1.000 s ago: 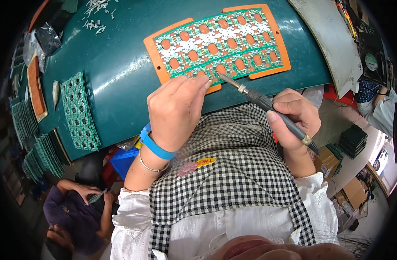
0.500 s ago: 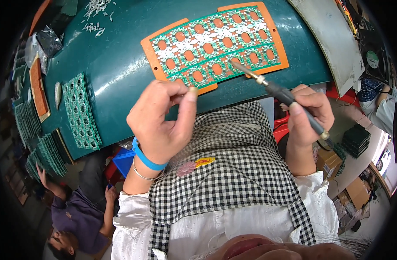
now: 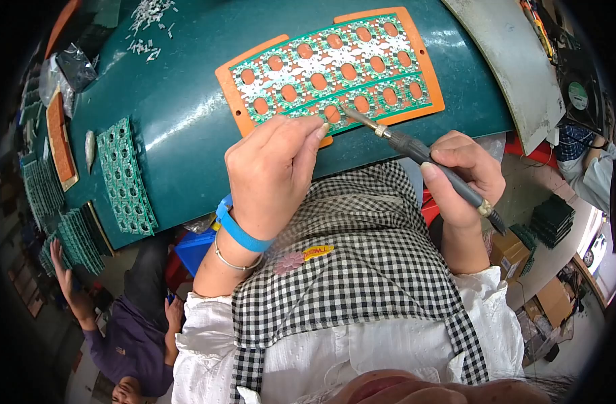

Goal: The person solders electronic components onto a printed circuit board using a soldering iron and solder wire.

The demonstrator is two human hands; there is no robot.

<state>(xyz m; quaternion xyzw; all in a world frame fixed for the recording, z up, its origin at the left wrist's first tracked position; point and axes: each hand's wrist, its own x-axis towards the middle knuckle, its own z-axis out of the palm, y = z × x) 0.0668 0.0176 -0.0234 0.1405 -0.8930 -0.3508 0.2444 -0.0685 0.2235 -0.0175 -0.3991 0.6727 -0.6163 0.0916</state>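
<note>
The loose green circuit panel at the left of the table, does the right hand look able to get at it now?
Probably not easily: the right hand holds the soldering iron, and the left hand lies between it and the loose green circuit panel.

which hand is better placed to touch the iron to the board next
Likely the right hand: it holds the soldering iron, its tip close to the circuit board; the left hand, pinched, holds no iron.
</note>
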